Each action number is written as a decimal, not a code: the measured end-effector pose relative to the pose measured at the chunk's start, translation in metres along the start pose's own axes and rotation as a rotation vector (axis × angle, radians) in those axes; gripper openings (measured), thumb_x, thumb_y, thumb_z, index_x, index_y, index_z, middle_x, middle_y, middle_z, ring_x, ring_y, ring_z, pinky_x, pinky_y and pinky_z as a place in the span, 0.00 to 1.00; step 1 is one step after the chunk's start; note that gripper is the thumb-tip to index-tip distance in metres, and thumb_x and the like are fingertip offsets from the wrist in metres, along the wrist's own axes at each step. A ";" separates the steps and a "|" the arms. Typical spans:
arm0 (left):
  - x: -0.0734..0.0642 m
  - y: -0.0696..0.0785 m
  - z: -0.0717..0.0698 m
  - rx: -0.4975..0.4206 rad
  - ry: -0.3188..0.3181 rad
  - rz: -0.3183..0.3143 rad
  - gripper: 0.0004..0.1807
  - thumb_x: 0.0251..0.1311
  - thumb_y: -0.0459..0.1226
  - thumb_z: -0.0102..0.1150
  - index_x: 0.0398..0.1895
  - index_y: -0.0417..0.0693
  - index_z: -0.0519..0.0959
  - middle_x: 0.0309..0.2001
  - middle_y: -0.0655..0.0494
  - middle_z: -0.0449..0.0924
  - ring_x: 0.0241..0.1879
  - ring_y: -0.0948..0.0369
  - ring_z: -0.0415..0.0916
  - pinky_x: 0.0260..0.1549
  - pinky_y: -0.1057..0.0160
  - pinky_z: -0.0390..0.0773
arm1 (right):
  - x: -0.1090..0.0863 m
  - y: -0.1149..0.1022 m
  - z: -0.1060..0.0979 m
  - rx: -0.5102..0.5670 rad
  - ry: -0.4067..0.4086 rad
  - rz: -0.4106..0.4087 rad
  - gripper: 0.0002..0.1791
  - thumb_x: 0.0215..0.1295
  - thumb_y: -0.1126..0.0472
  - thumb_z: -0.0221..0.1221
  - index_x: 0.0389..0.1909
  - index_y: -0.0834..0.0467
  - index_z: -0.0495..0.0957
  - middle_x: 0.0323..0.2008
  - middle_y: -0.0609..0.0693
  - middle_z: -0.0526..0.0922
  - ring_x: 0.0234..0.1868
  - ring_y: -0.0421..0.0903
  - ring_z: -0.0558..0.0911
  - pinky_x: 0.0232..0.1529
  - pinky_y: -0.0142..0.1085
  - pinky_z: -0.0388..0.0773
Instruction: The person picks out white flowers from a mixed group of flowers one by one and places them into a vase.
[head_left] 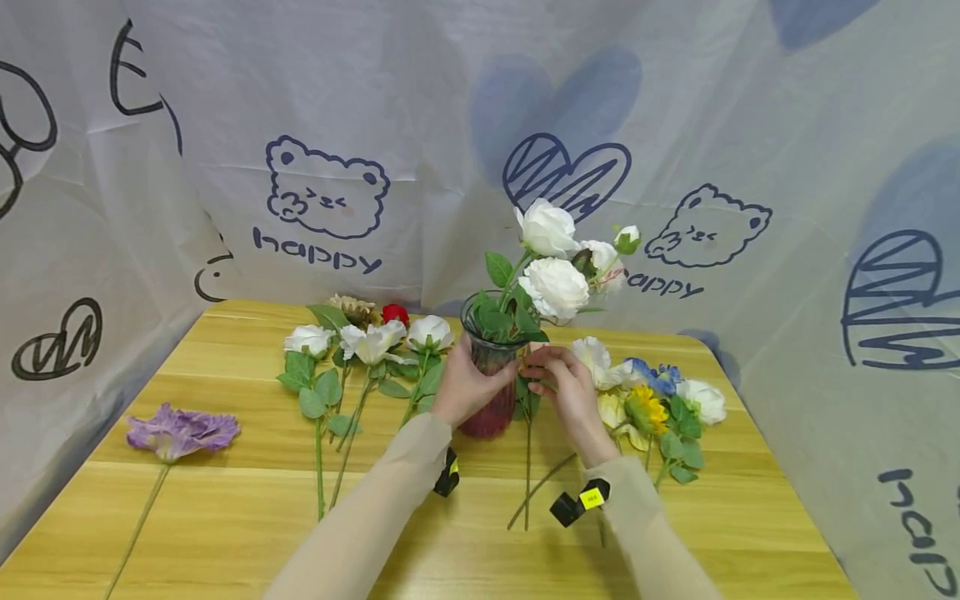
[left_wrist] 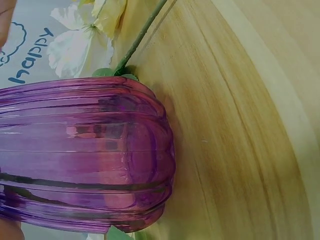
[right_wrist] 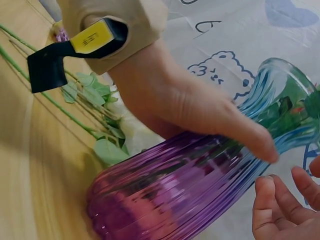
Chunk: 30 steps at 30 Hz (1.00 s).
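- Left hand [head_left: 467,385] wrapped around the ribbed glass vase [head_left: 491,392], fingers curled on its neck; best kept firm and low so the vase stays upright.
- Right hand [head_left: 564,385] at the vase's right side, grip loosely curled near a green stem [head_left: 527,467]; cannot tell whether pinching it.
- Vase standing mid-surface, fluted purple glass, clear bluish at the flared rim, smooth and slippery-looking.
- White roses [head_left: 555,267] already inside, soft layered petals, leaning right; top-heavy, so worth steadying.
- Loose flowers lying left [head_left: 371,342] and right [head_left: 652,404] on the glossy bamboo-grained surface [head_left: 225,517].
- Purple bloom [head_left: 180,432] well apart, far left.
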<state>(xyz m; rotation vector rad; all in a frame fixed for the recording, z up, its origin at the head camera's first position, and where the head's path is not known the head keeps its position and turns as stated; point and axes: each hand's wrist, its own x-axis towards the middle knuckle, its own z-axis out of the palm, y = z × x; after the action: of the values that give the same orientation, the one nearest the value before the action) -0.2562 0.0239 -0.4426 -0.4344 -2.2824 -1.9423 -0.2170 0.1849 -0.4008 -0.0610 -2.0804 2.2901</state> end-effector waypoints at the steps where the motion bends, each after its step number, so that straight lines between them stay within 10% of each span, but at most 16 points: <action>1: 0.000 0.001 0.000 -0.003 0.001 -0.002 0.38 0.57 0.42 0.70 0.69 0.45 0.64 0.61 0.45 0.77 0.60 0.49 0.78 0.61 0.47 0.78 | -0.001 0.002 -0.001 -0.001 0.001 0.005 0.14 0.78 0.64 0.43 0.52 0.69 0.72 0.43 0.51 0.82 0.43 0.44 0.84 0.39 0.29 0.81; 10: -0.009 0.009 -0.008 0.127 -0.046 -0.049 0.43 0.58 0.50 0.71 0.72 0.48 0.62 0.65 0.48 0.74 0.65 0.51 0.75 0.66 0.48 0.75 | -0.007 0.017 -0.006 -0.046 0.003 -0.015 0.13 0.77 0.67 0.44 0.51 0.71 0.72 0.44 0.54 0.83 0.41 0.41 0.84 0.40 0.29 0.82; 17: -0.033 0.007 -0.048 0.308 -0.047 -0.084 0.37 0.66 0.54 0.63 0.72 0.49 0.65 0.69 0.48 0.70 0.68 0.48 0.70 0.66 0.44 0.73 | -0.013 0.028 0.001 -0.183 0.018 -0.103 0.13 0.72 0.72 0.46 0.52 0.71 0.73 0.50 0.66 0.81 0.40 0.38 0.84 0.41 0.29 0.83; 23: -0.046 0.007 -0.084 0.431 0.007 -0.056 0.19 0.77 0.48 0.47 0.57 0.45 0.77 0.56 0.46 0.78 0.55 0.50 0.78 0.53 0.47 0.80 | -0.015 0.036 0.011 -0.270 0.073 -0.168 0.17 0.70 0.72 0.47 0.58 0.69 0.70 0.58 0.68 0.75 0.55 0.55 0.81 0.53 0.37 0.80; 30: -0.059 0.006 -0.098 0.731 -0.007 -0.068 0.13 0.72 0.40 0.52 0.49 0.43 0.81 0.49 0.45 0.81 0.37 0.54 0.79 0.42 0.51 0.83 | -0.012 0.043 0.029 -0.255 0.060 -0.231 0.28 0.67 0.72 0.49 0.69 0.70 0.60 0.68 0.69 0.65 0.72 0.65 0.66 0.74 0.57 0.65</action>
<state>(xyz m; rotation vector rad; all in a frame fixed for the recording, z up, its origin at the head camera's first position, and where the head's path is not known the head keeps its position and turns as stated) -0.2080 -0.0800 -0.4358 -0.2713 -2.7990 -0.9880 -0.2069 0.1513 -0.4405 0.0953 -2.2052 1.8644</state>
